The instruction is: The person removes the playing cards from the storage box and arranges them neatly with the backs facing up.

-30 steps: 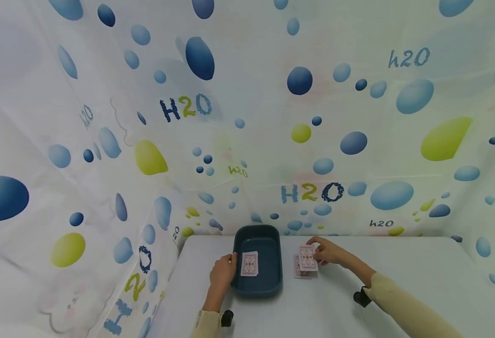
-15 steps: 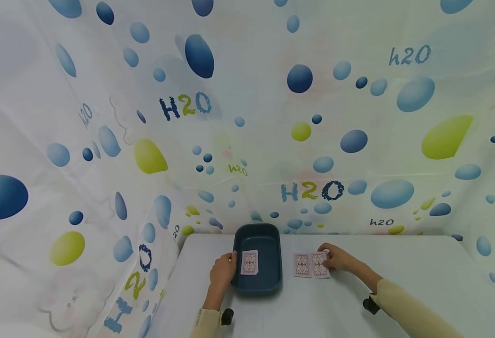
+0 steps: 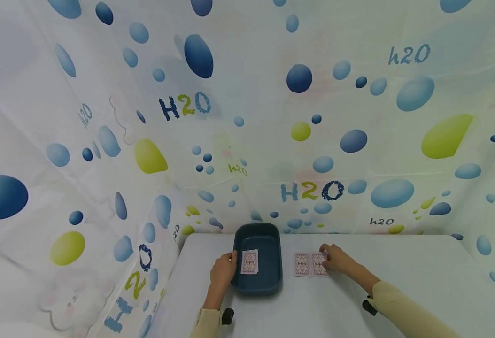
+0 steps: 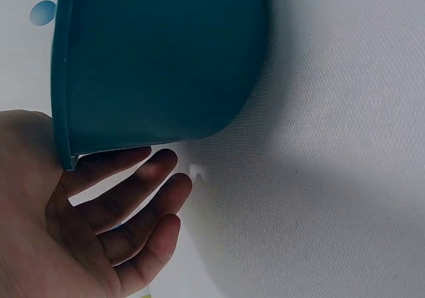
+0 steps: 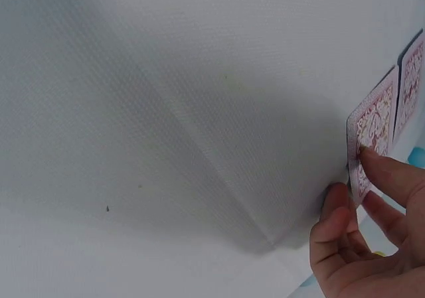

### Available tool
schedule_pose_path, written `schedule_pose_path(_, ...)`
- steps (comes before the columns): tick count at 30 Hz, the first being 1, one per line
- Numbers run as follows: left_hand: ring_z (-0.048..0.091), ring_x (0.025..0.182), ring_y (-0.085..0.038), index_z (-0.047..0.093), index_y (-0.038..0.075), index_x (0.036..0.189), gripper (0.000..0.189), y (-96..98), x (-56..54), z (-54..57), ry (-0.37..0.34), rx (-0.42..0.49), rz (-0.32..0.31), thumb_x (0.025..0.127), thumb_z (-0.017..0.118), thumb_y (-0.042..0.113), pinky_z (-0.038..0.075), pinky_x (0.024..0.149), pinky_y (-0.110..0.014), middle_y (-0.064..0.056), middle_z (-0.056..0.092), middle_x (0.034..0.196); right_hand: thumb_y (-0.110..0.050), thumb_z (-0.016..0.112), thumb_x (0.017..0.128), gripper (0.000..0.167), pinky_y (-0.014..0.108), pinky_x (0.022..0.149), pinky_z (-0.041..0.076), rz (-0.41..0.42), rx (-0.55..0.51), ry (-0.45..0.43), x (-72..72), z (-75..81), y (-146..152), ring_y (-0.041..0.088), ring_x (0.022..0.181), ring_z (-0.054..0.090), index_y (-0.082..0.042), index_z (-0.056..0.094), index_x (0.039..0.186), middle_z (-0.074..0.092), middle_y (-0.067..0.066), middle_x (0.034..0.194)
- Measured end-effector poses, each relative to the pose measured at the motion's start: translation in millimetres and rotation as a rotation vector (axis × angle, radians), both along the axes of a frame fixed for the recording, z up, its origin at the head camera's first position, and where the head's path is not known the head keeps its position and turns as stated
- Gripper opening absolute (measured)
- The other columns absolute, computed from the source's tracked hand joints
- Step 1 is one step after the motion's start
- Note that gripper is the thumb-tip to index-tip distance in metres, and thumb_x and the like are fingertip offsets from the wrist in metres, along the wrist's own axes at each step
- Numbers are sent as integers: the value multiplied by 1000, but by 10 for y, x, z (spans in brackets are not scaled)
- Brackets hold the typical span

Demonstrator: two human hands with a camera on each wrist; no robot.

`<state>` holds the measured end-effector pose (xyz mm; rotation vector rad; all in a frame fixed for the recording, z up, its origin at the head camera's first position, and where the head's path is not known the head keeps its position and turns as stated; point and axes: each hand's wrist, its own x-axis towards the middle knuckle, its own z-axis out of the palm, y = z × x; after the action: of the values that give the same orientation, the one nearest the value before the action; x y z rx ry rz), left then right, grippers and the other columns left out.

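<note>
My left hand (image 3: 223, 268) grips the left rim of a dark teal plastic tray (image 3: 258, 290), its fingers (image 4: 154, 170) along the outer wall in the left wrist view. The thumb's tip is hidden there. A small stack of red-and-white playing cards (image 3: 249, 262) lies back-up inside the tray. Right of it, two more patterned card backs lie side by side: a left playing card (image 3: 302, 265) and a right playing card (image 3: 318, 264). My right hand (image 3: 335, 258) pinches the right one at its outer edge, with the thumb (image 5: 388, 175) on its back and fingers at the edge.
A white cloth covers the table (image 3: 382, 281). Behind it hangs a white curtain (image 3: 268, 155) printed with blue and green drops, which meets the table's back edge and also runs down the left side.
My right hand has moved a little right with its card, from overlapping the other card to lying beside it. My left hand and the tray have stayed put.
</note>
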<state>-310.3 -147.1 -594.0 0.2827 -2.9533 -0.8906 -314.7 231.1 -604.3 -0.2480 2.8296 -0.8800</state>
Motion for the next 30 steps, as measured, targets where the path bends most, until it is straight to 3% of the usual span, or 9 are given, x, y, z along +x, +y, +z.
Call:
schedule_pose_path(12, 68, 109, -43, 66, 0, 127, 48, 10, -2, -3, 0, 2, 6, 105, 47, 38, 53, 89, -58, -23, 70, 121, -6, 75, 85, 35, 38, 74, 49, 43, 25, 61, -15, -34, 54, 19, 81, 53, 1, 65, 117, 55, 11, 92)
schedule_pose_path(20, 67, 110, -43, 66, 0, 127, 47, 12, -15, -10, -8, -10, 8, 105, 47, 38, 53, 89, -58, -23, 69, 123, -15, 71, 91, 40, 43, 79, 54, 2, 60, 63, -62, 24, 87, 23, 87, 60, 6, 60, 124, 61, 15, 100)
schedule_pose_path(25, 67, 111, -44, 66, 0, 128, 48, 17, -2, -3, -10, -5, 14, 105, 47, 38, 53, 89, -59, -23, 69, 124, -24, 72, 92, 52, 51, 92, 53, -11, 92, 101, -76, 114, 6, 38, 107, 61, 6, 56, 132, 60, 26, 120)
schedule_pose_path(30, 66, 113, -44, 66, 1, 128, 48, 24, 7, -3, -13, 1, 20, 105, 46, 38, 52, 91, -59, -23, 68, 125, -32, 72, 92, 68, 65, 104, 40, -11, 104, 118, -88, 192, -143, 53, 128, 46, 6, 45, 143, 48, 34, 141)
